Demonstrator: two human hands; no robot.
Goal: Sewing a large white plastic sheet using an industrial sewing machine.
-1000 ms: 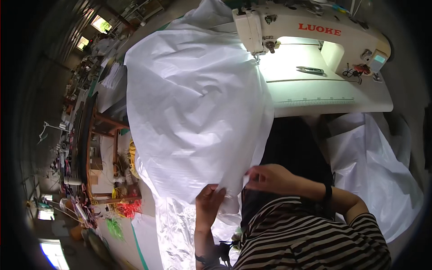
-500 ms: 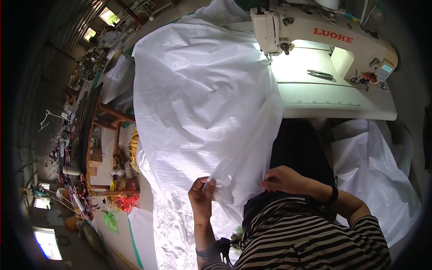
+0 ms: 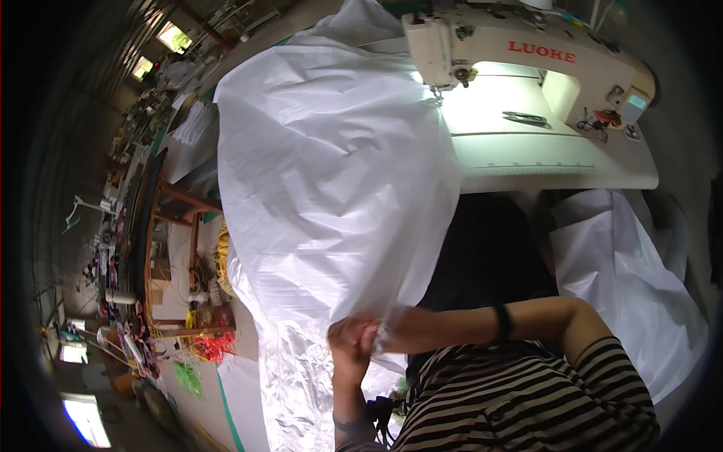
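A large white sheet of thin, glossy material drapes from beneath the sewing machine's needle area down toward my lap. At its lower edge my left hand is closed on a gathered bit of the sheet. My right hand has come across my body and is right beside the left one. Its fingers are smeared by motion and partly hidden, so I cannot tell whether they grip the sheet. The white sewing machine stands at the upper right.
Thread snips lie on the lit machine bed. More white sheeting hangs at the right, below the table edge. A wooden frame, red strands and green strands are at the left.
My right hand has moved left from the sheet's right edge to meet my left hand. The sheet's lower right side has been drawn leftward, and the whole view has shifted slightly.
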